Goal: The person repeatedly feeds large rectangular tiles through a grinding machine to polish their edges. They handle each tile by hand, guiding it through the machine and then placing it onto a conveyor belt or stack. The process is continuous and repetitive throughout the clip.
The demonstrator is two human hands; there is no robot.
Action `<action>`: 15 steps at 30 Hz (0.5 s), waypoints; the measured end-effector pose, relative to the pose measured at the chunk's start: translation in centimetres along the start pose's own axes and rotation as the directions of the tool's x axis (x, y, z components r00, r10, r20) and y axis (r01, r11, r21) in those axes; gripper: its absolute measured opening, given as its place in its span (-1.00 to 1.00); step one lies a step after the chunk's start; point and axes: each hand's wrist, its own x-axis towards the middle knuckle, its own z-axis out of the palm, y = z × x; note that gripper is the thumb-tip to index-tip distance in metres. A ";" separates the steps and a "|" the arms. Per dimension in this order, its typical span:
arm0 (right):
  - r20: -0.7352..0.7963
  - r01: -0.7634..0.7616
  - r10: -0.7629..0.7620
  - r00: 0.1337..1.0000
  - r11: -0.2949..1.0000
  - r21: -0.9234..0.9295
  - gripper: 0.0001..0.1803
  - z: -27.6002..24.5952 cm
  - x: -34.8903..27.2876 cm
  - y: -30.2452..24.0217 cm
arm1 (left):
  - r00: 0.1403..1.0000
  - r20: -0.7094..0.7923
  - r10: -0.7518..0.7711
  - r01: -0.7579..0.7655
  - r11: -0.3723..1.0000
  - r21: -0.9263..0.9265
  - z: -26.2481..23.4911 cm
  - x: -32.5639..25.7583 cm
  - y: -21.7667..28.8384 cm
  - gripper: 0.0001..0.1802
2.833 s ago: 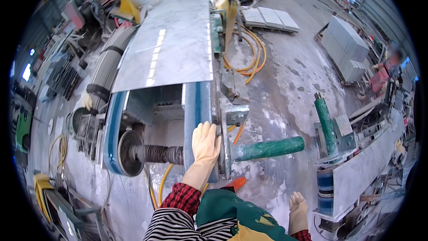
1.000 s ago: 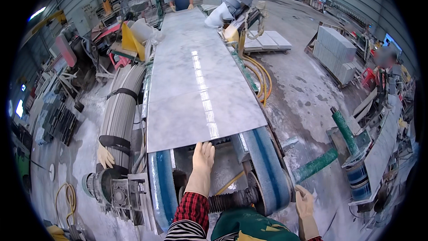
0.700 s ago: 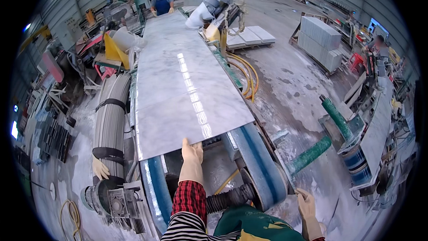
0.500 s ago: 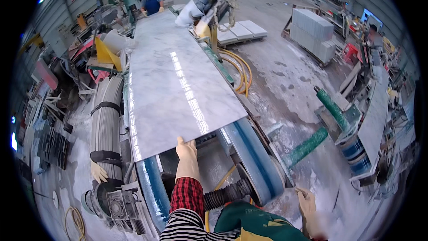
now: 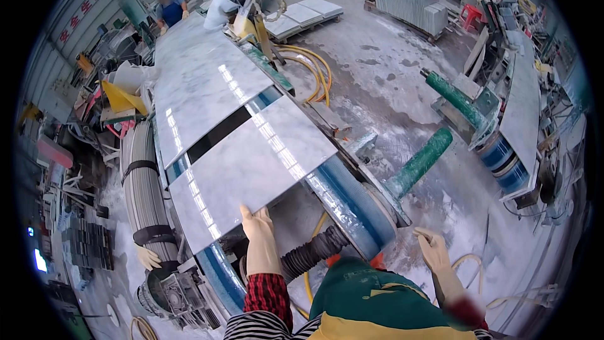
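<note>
My left hand (image 5: 258, 233), in a cream glove, grips the near edge of a pale grey polished marble slab (image 5: 251, 167), thumb on top, the other fingers mostly hidden beneath. The slab lies across two blue belts (image 5: 358, 204), its near edge over the open middle of the machine. A dark gap divides it from a longer marble slab (image 5: 207, 69) farther along. Beyond the right belt's near end hangs my right hand (image 5: 433, 250), also gloved, touching nothing, with fingers loosely bent and nothing visible in them.
Green rollers (image 5: 418, 164) stick out at the right. A black ribbed shaft (image 5: 321, 252) crosses below the slab. A cream glove (image 5: 148, 257) lies on the bundled grey strips (image 5: 141, 182) at left. At the far end stands a person (image 5: 170, 9) in a blue apron; yellow hoses (image 5: 318, 72) coil on the floor.
The near slab has come toward me with my left hand on its edge, and a gap has appeared behind it. My view has swung right; the right hand stays off the machine.
</note>
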 end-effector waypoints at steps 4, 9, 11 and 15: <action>0.034 0.013 -0.013 0.999 1.000 -0.004 -0.66 0.4 0.6 -1.1 | 0.997 -0.068 -0.028 0.027 0.999 -0.023 -1.8 -4.9 -0.7 -0.45; 0.100 0.030 -0.037 0.994 0.997 0.068 -0.69 2.5 2.7 -2.0 | 0.986 -0.161 -0.051 0.048 0.999 -0.019 -3.8 -10.4 -0.9 -0.49; 0.054 0.139 -0.140 0.989 0.990 0.035 -0.70 4.2 4.2 -1.5 | 0.981 -0.185 -0.061 0.065 0.998 0.015 -3.2 -12.4 -1.1 -0.50; 0.047 0.312 -0.309 0.950 0.932 -0.183 -0.73 6.2 7.0 -5.7 | 0.975 -0.170 -0.144 0.141 0.990 -0.026 -4.8 -12.9 -0.4 -0.50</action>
